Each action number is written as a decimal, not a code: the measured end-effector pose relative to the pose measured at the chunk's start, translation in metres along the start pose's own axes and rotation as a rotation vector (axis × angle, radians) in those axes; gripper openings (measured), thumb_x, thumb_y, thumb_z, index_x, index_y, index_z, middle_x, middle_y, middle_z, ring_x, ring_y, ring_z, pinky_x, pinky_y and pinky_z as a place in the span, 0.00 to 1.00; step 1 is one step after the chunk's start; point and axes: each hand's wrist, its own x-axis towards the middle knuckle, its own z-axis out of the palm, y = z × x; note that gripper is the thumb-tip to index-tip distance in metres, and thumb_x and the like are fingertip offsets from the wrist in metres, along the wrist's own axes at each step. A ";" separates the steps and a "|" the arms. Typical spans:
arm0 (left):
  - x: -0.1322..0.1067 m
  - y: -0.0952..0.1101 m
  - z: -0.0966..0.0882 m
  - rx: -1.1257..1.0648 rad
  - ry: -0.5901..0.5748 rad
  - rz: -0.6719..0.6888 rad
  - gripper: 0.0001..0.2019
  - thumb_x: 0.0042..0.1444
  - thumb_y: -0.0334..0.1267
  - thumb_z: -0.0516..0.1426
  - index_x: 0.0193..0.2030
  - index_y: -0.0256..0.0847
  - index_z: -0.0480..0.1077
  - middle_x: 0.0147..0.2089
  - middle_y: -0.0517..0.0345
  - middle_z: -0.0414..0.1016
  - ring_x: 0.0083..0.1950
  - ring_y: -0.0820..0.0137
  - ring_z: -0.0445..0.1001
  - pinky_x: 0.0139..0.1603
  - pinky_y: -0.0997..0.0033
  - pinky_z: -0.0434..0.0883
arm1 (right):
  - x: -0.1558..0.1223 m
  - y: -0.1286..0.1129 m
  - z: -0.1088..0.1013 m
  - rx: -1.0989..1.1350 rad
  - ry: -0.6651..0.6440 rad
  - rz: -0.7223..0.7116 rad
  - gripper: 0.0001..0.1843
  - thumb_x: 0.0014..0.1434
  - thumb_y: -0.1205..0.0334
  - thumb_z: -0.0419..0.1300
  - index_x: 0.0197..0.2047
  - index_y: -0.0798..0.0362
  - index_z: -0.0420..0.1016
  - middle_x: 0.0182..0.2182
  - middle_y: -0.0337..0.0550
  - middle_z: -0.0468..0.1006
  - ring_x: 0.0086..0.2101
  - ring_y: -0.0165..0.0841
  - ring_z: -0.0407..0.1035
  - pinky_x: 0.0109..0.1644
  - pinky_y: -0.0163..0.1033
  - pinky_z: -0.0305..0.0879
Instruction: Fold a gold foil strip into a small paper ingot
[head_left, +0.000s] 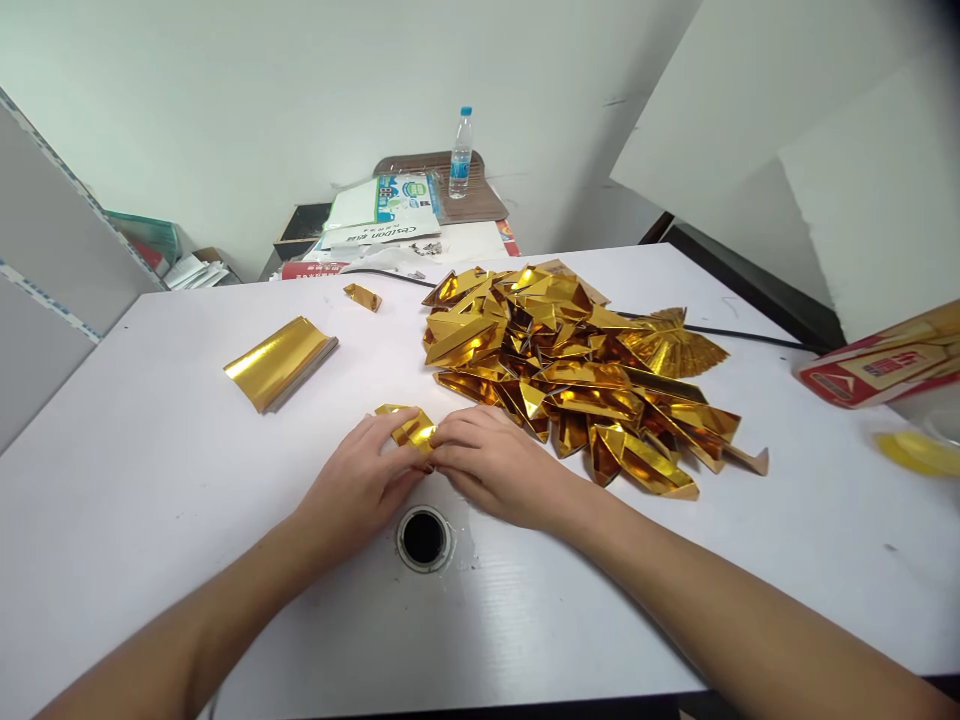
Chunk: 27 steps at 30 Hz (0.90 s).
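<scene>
Between my two hands is a small piece of folded gold foil paper (414, 430), close to the table's cable hole. My left hand (367, 470) grips its left side with thumb and fingers. From the right, my right hand (495, 460) has its fingers bent over the near right end, which hides part of the fold. Just beyond my right hand lies a heap of folded gold paper pieces (570, 375). A stack of flat gold foil sheets (281, 362) rests to the left, curling slightly. One small folded gold piece (363, 296) lies apart near the back.
The white table (315, 620) has a round cable hole (424, 538) near its front. A black cable (750, 337) runs behind the heap. At the right edge are a red and gold box (885, 360) and a yellow item (919, 453). A water bottle (461, 155) stands beyond the table.
</scene>
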 end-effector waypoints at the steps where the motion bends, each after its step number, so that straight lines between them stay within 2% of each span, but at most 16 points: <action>1: 0.000 0.000 0.000 -0.013 -0.007 -0.013 0.11 0.73 0.33 0.53 0.51 0.46 0.77 0.70 0.48 0.69 0.65 0.56 0.73 0.63 0.49 0.75 | 0.000 0.000 0.000 -0.007 0.004 -0.007 0.12 0.73 0.68 0.56 0.49 0.51 0.82 0.47 0.47 0.83 0.52 0.42 0.73 0.56 0.49 0.65; 4: -0.001 0.000 0.002 -0.032 -0.025 -0.063 0.11 0.72 0.32 0.52 0.51 0.46 0.76 0.70 0.47 0.68 0.66 0.55 0.71 0.64 0.45 0.73 | 0.001 0.000 0.001 -0.023 0.017 -0.025 0.11 0.73 0.68 0.58 0.49 0.51 0.82 0.47 0.47 0.83 0.52 0.42 0.73 0.55 0.49 0.65; 8: -0.002 -0.001 0.007 -0.021 0.005 -0.113 0.07 0.70 0.34 0.53 0.44 0.43 0.73 0.67 0.46 0.71 0.66 0.53 0.72 0.65 0.41 0.72 | 0.000 -0.001 0.000 -0.024 0.033 -0.038 0.10 0.72 0.68 0.60 0.49 0.51 0.83 0.46 0.46 0.84 0.52 0.42 0.73 0.56 0.48 0.66; 13: 0.000 0.001 0.010 -0.048 0.042 -0.176 0.03 0.65 0.33 0.55 0.39 0.43 0.70 0.64 0.47 0.74 0.65 0.53 0.73 0.63 0.42 0.74 | 0.000 -0.003 -0.003 -0.019 0.030 -0.049 0.09 0.72 0.67 0.61 0.50 0.51 0.83 0.47 0.45 0.85 0.51 0.41 0.74 0.56 0.48 0.65; 19: 0.002 0.003 0.010 -0.077 0.056 -0.228 0.03 0.60 0.32 0.57 0.35 0.43 0.69 0.63 0.46 0.75 0.66 0.52 0.73 0.64 0.41 0.73 | 0.001 -0.007 -0.004 -0.152 -0.071 -0.101 0.10 0.72 0.68 0.59 0.48 0.52 0.83 0.43 0.45 0.85 0.50 0.41 0.73 0.54 0.49 0.64; 27: 0.003 0.002 0.012 -0.085 0.057 -0.267 0.04 0.56 0.31 0.58 0.31 0.43 0.68 0.63 0.48 0.76 0.64 0.53 0.74 0.63 0.43 0.74 | 0.000 -0.008 -0.004 -0.180 -0.069 -0.097 0.10 0.71 0.69 0.60 0.51 0.52 0.82 0.47 0.48 0.83 0.51 0.43 0.71 0.54 0.51 0.63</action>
